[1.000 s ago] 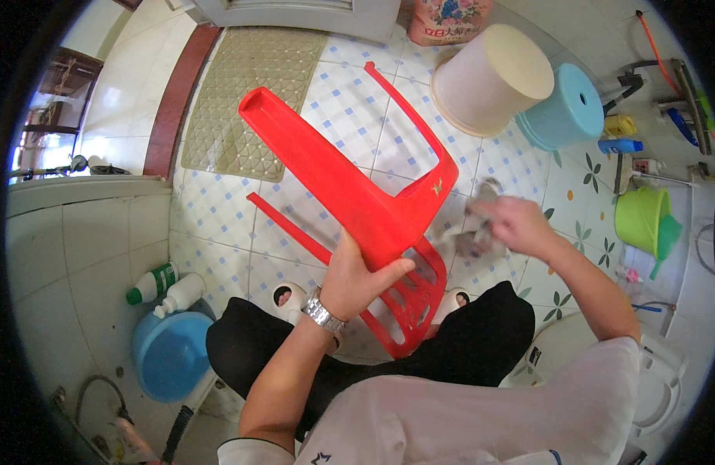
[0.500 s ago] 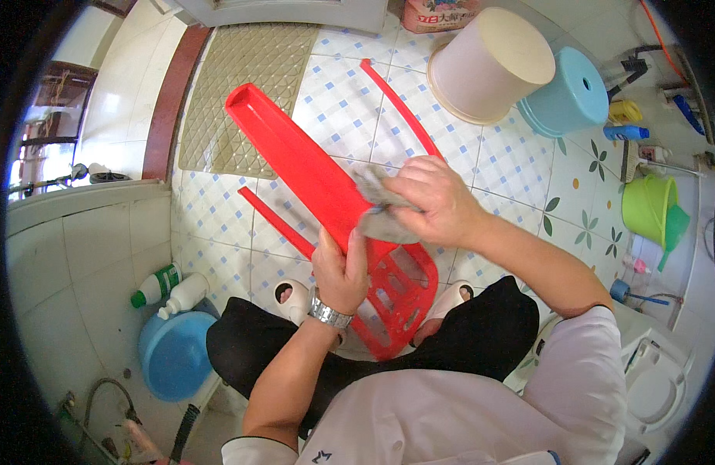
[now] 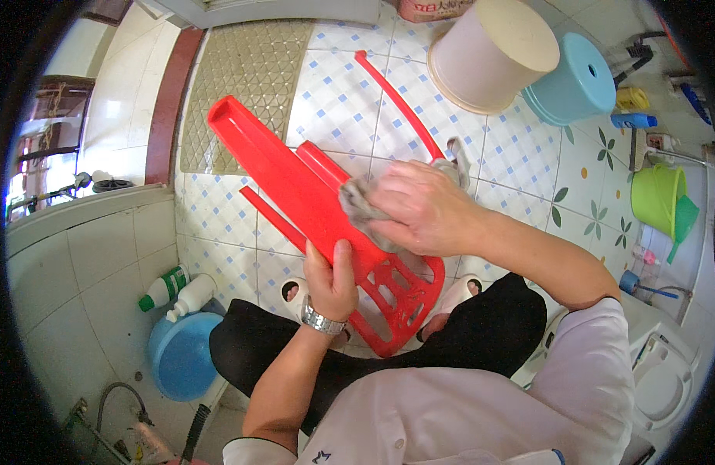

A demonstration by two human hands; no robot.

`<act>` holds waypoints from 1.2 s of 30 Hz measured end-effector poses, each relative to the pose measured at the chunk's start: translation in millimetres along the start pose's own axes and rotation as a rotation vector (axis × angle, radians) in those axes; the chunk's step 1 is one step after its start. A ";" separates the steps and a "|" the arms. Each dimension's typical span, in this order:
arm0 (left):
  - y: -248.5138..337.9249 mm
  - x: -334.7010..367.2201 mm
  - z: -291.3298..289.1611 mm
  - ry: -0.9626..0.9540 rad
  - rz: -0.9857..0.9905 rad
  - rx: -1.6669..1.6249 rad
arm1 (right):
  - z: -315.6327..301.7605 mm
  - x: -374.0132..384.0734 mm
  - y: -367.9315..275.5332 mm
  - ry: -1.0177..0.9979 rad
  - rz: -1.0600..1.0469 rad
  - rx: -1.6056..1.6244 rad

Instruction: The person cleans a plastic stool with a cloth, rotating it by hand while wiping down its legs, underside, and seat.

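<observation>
While the left hand (image 3: 330,280), wearing a silver metal watch (image 3: 323,320), clamps fingers and thumb on the edge of a tilted red plastic chair (image 3: 284,182), the right hand (image 3: 423,205) closes its fingers around a crumpled grey cloth (image 3: 360,206) at the chair's right side. White-and-blue checked floor tiles (image 3: 338,97) lie beneath the chair; an upturned cream cylindrical bucket (image 3: 481,58) stands beyond it, to the right.

Smooth, glossy plastic chair (image 3: 311,203) and a grey rag (image 3: 359,206), probably matt cloth.
</observation>
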State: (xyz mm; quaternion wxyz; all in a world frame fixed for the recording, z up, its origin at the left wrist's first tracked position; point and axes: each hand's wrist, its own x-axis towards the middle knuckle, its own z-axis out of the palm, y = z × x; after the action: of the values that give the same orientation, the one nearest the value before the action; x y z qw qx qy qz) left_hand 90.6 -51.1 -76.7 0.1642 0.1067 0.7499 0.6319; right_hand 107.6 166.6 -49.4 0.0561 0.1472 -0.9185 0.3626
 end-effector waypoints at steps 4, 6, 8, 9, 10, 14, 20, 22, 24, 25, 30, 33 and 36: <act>-9.7 -2.5 -3.7 -0.040 -0.046 0.034 | -0.7 -24.2 57.9 0.088 -0.052 0.028; -5.9 -0.3 -1.3 -0.017 0.055 0.084 | -0.4 -47.6 90.8 0.050 0.040 -0.035; 5.5 3.7 5.4 -0.059 0.079 0.164 | -2.3 -52.1 97.7 0.014 0.132 -0.099; 4.1 2.2 4.3 -0.041 0.085 0.140 | -3.6 -56.0 89.3 0.082 0.163 -0.100; 13.3 -0.4 4.9 -0.050 0.074 0.127 | -6.9 -64.0 80.2 0.144 0.203 -0.100; 27.8 -12.7 -1.2 -0.189 0.260 0.233 | -20.2 -95.6 56.7 0.514 0.464 0.118; 61.2 -10.2 0.5 -0.393 0.450 0.193 | -50.1 -137.3 37.8 0.985 0.824 0.634; 59.7 -13.6 -3.9 -0.461 0.447 0.199 | -56.2 -140.4 31.7 0.982 0.839 0.538; 63.6 -15.1 -4.9 -0.439 0.466 0.260 | -61.4 -146.8 28.7 0.895 0.817 0.502; 64.3 -16.7 -1.3 -0.381 0.452 0.219 | -61.3 -149.4 30.1 0.917 0.795 0.532; 46.4 -25.6 -20.9 -0.524 0.429 0.178 | -68.3 -147.3 15.5 0.886 0.796 0.454; 43.5 -23.3 -29.3 -0.594 0.483 0.141 | -66.3 -147.2 12.9 0.890 0.754 0.452; 41.1 -20.4 -32.0 -0.585 0.505 0.138 | -66.6 -144.5 7.8 0.865 0.720 0.529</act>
State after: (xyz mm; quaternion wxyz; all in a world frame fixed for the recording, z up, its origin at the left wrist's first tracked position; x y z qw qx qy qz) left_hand 95.3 -80.5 -29.4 0.2029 0.4742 0.6622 0.5436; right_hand 242.2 250.7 -36.2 0.2588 -0.3231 -0.6837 0.6010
